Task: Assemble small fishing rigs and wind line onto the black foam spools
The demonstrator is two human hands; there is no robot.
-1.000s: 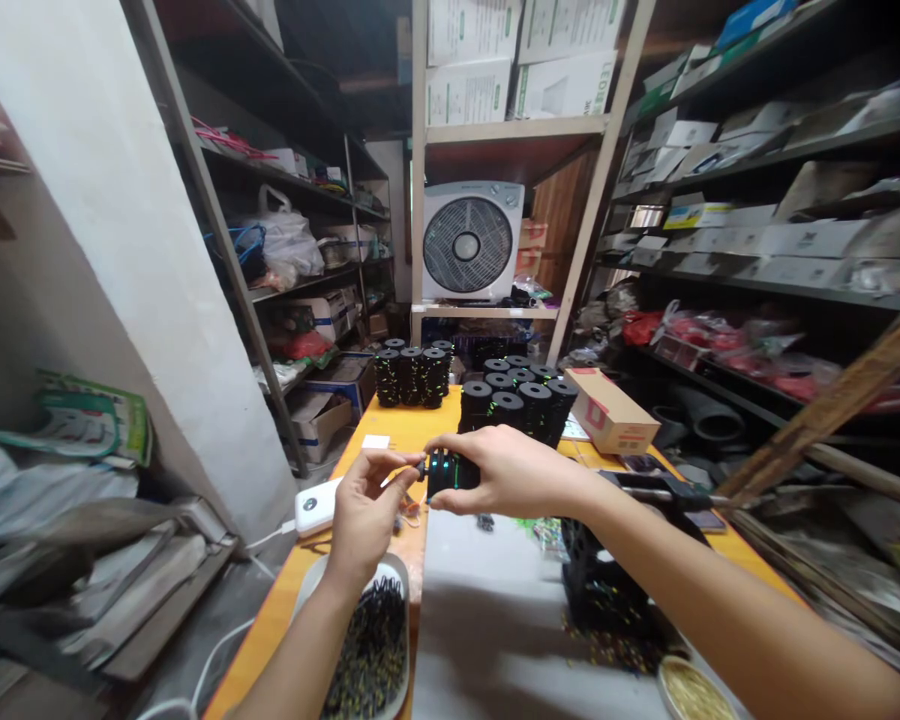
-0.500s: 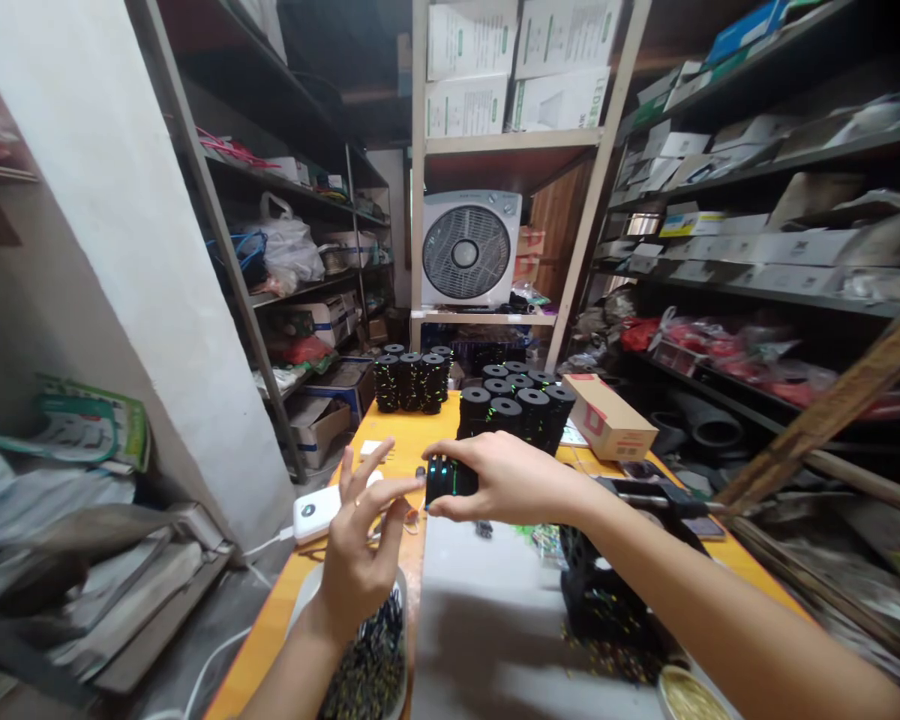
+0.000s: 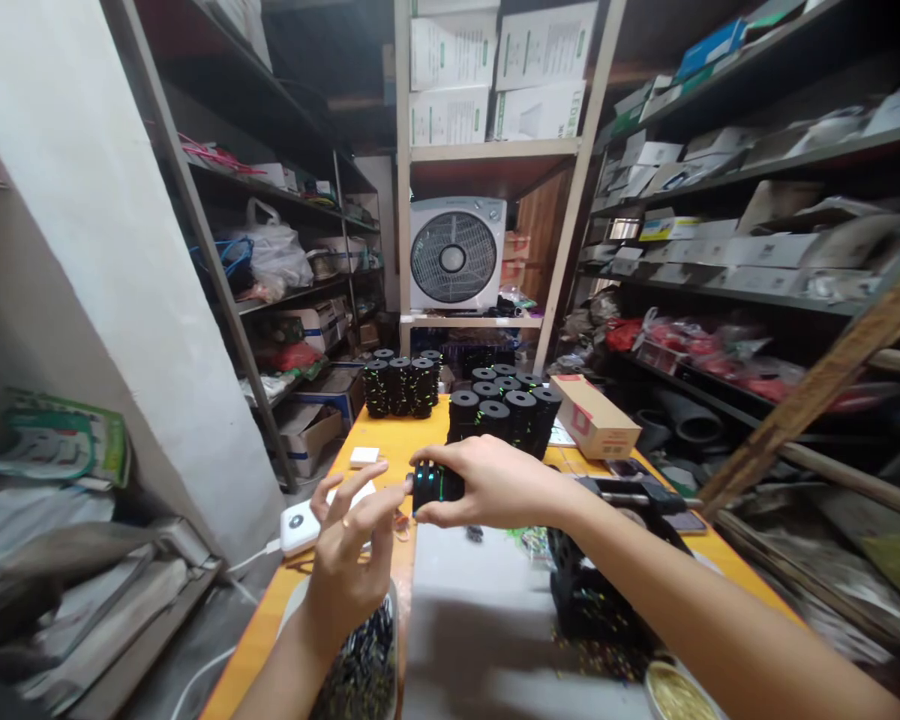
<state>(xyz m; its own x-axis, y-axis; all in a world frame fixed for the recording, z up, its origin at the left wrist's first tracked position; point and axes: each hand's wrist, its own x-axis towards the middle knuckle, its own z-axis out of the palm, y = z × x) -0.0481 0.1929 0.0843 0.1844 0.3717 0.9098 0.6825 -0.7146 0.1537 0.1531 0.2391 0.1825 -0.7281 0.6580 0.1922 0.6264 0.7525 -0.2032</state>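
Observation:
My right hand (image 3: 495, 485) grips a small black block with green marks (image 3: 436, 486) above the orange table (image 3: 390, 445). My left hand (image 3: 349, 560) is just left of it, fingers spread, with the index fingertip touching the block's left end. Below my left hand sits a white bowl of small black parts (image 3: 360, 665). Two groups of stacked black discs (image 3: 401, 385) (image 3: 504, 410) stand further back on the table.
A white power bank (image 3: 300, 528) with a cable and a small white box (image 3: 364, 456) lie left on the table. A cardboard box (image 3: 592, 415) sits to the right, a black tray (image 3: 592, 600) near my right arm. Loaded shelves line both sides; a fan (image 3: 456, 255) stands behind.
My left hand opened from a pinch at the block's end to spread fingers and dropped slightly. My right hand kept holding the block. The view shifted a little to the right.

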